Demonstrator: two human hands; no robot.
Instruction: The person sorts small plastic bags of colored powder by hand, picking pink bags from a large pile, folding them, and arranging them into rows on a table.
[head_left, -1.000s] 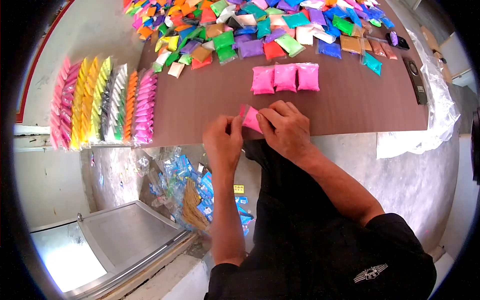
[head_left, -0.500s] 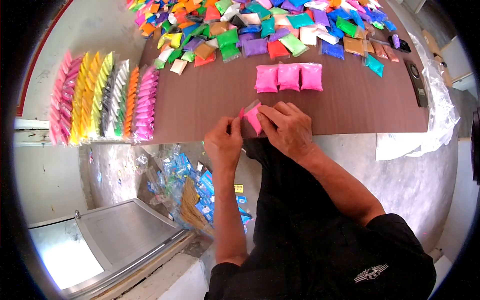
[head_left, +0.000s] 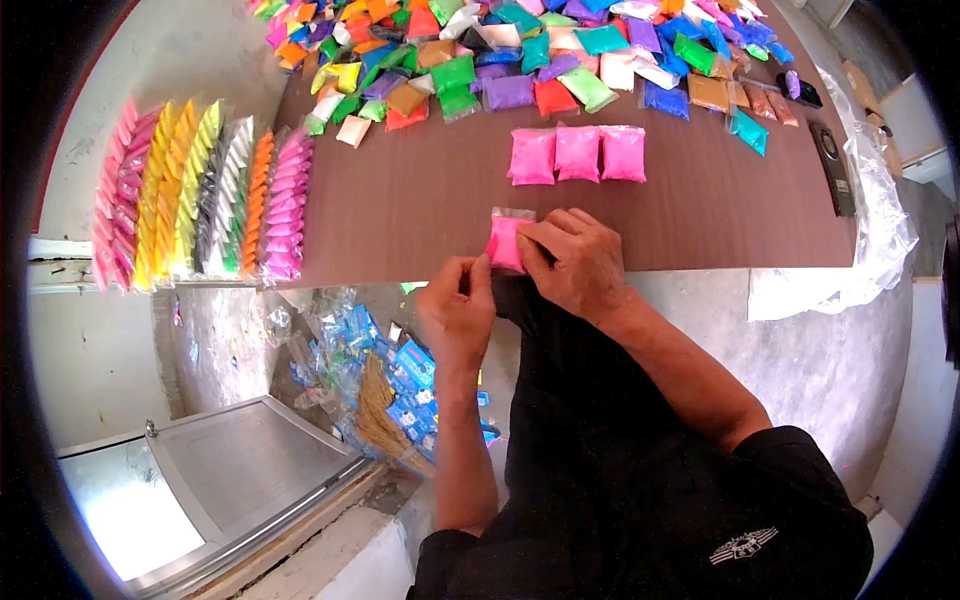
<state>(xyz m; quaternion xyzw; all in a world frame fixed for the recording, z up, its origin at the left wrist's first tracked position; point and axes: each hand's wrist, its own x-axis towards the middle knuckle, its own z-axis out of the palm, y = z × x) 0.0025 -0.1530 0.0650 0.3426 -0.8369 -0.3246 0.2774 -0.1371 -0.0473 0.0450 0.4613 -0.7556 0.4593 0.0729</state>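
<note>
Bagged strips: leaned side by side at the left end of the worktop, in pinks, yellows, black, white, green and orange.
Wrappers: lay heaped on the floor, blue and clear, around a straw broom.
Left hand: hung at the worktop's near edge, on a forearm raised almost straight up the view; was curled, with thumb and index finger brought close beside the packet's lower left edge; could not be told whether gripping it.
Pink packet: was small, plump and roughly rectangular, bright pink inside clear film, with a pale see-through band across the top; was held nearly upright in the view, over the worktop's near edge, between both hands.
Loose packets: lay piled along the far side, in many colours.
Three pink packets: lay in a close row beyond the hands, matching the held one in colour.
Right hand: reached in slantwise from lower right, back upward, knuckles bent; had fingers clamped on the packet's right side.
</note>
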